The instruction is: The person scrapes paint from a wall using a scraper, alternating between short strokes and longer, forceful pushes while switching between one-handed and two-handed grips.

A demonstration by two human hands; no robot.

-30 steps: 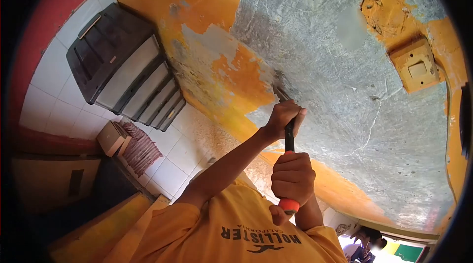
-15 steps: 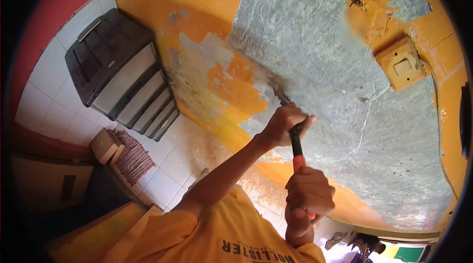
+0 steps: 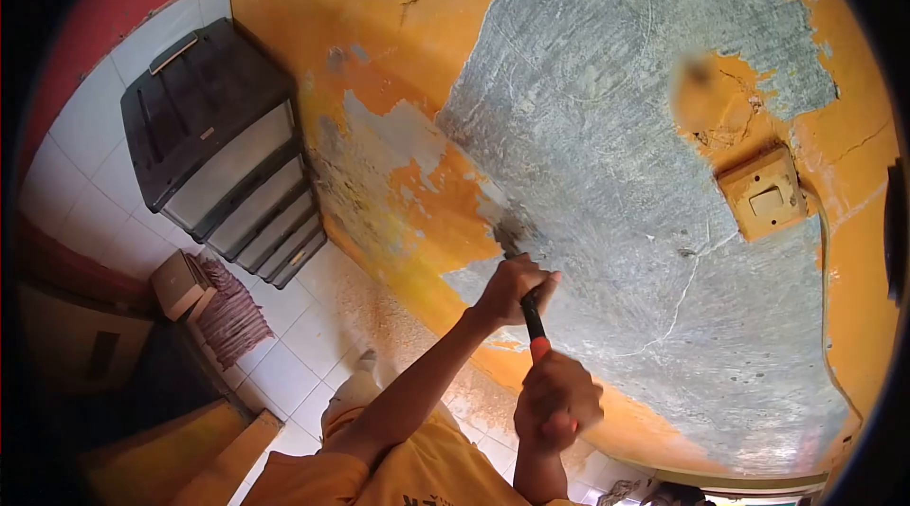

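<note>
My left hand point(image 3: 515, 290) is wrapped round the black shaft of a scraper point(image 3: 535, 318), close to its working end. My right hand point(image 3: 557, 399), slightly blurred, grips the red handle lower down. The tool's dark tip meets the wall where orange paint point(image 3: 441, 198) borders a bare grey plaster patch point(image 3: 607, 174). My left hand partly covers the shaft, and the exact shape of the tip is hard to make out.
A dark plastic drawer unit point(image 3: 227, 141) stands at the left against the wall. Near it lie a cardboard box point(image 3: 180, 285) and a ribbed mat point(image 3: 232, 312). A light switch point(image 3: 763, 193) with a cable sits at right. Debris point(image 3: 379, 302) covers the floor along the wall.
The view has shifted, so the wall appears lower in the picture. Both hands show lower and further left, still on the scraper, whose tip stays at the paint's edge.
</note>
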